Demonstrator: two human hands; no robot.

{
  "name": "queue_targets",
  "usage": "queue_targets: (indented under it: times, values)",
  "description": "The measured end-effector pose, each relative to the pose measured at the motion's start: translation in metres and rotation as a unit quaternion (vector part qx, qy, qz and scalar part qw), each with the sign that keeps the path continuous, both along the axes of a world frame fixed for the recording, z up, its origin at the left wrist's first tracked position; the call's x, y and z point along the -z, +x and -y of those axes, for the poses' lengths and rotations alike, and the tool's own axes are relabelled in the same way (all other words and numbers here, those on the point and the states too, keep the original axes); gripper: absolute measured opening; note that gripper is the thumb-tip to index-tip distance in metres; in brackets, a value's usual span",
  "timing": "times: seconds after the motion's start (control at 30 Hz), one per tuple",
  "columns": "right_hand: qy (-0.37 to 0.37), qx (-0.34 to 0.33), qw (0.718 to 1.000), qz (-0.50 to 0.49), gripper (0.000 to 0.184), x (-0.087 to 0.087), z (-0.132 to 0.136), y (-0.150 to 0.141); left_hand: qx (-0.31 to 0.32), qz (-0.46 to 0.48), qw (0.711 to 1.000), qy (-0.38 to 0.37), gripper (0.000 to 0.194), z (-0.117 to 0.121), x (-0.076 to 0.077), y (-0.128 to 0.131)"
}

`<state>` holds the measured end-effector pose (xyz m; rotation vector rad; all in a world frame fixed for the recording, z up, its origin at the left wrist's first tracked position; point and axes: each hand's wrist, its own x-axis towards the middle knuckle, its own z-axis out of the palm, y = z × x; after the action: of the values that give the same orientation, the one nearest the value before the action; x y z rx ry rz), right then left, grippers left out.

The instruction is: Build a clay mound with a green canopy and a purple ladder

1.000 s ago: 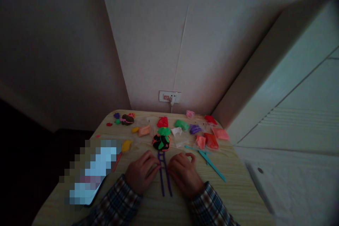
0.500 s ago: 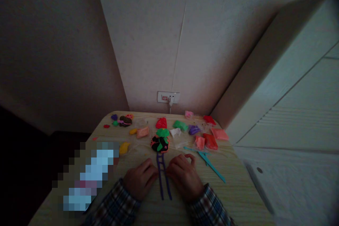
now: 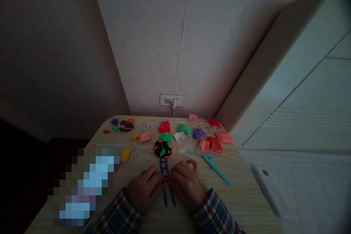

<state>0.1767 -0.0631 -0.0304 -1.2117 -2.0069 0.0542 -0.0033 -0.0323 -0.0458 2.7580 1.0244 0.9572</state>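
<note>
Purple strips make up the ladder shape (image 3: 163, 167) that I see lying on the pale wooden table (image 3: 219, 204), its far end close up against a black rounded piece (image 3: 162, 148) with green leaf forms and orange edging. From my head view, the left hand (image 3: 144, 189) and the right hand (image 3: 188, 183) meet over the middle of the ladder, fingertips together and thumbs drawn in, so the grip is narrow on both sides; I cannot tell whether either pinches a strip, since the fingers cover that spot. Rungs cross the upper part, and two rails run out below the hands toward me. Just beyond the left hand's knuckles I make out a small purple bit (image 3: 144, 172). To the right lie turquoise tools (image 3: 218, 171); farther back sit a red packet (image 3: 164, 127) and a green packet (image 3: 184, 129), and a yellow lump (image 3: 125, 153) rests to the left.
</note>
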Motion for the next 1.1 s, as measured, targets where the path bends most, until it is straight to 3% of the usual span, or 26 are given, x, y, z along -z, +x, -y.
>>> queue_targets:
  times: [0.33,0.57,0.8,0.97,1.1]
  values:
    - [-0.014,-0.011,1.0,-0.002,0.011,0.002,0.0,0.0,0.029,-0.006,1.0,0.003,0.039,0.0,-0.013,0.006]
    - [-0.003,-0.016,1.0,0.003,0.009,0.004,0.0,-0.002,0.035,0.008,0.999,-0.008,0.033,0.0,-0.007,0.004]
    - [-0.039,0.003,0.999,-0.033,0.007,-0.007,0.002,0.001,0.049,0.066,0.993,-0.088,0.034,-0.003,-0.003,-0.002]
    - [-0.037,-0.017,0.997,-0.065,0.006,-0.005,0.003,-0.004,0.056,0.098,0.991,-0.074,0.026,-0.006,-0.006,-0.002]
    - [-0.029,-0.033,0.996,-0.073,0.006,-0.004,0.005,-0.011,0.063,0.081,0.978,-0.181,0.021,-0.004,-0.013,-0.002]
